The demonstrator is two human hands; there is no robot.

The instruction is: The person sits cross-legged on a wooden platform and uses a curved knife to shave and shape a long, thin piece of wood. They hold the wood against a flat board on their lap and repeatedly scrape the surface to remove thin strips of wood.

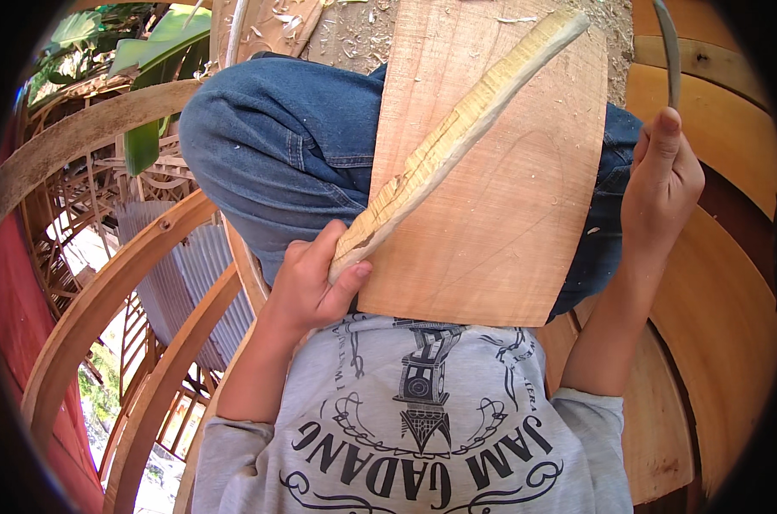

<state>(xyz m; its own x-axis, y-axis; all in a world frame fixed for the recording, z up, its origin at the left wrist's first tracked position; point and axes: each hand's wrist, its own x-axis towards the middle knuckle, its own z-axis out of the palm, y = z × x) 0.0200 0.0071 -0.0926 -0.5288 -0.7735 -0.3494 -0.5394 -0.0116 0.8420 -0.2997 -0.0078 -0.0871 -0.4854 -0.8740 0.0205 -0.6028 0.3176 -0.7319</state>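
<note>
My left hand (320,274) is closed around the near end of a long, rough-cut wooden stick (457,141). The stick slants up and to the right, with yellowish fibres along one side and a paler face along the other. Beneath it, a wide, flat wooden board (508,231) lies across my lap. Raised at the right, beyond the board's edge, my right hand (665,180) grips a knife (669,56) with a narrow, slightly curved grey blade pointing up. Its handle is hidden in my fist, and the blade is apart from the stick.
My bent legs in blue jeans (273,137) flank the board. Wood shavings (354,34) are scattered beyond it. Curved wooden rails (131,300) stand at the left, with corrugated sheeting (213,270) behind them. Wide wooden planks (710,300) run along the right.
</note>
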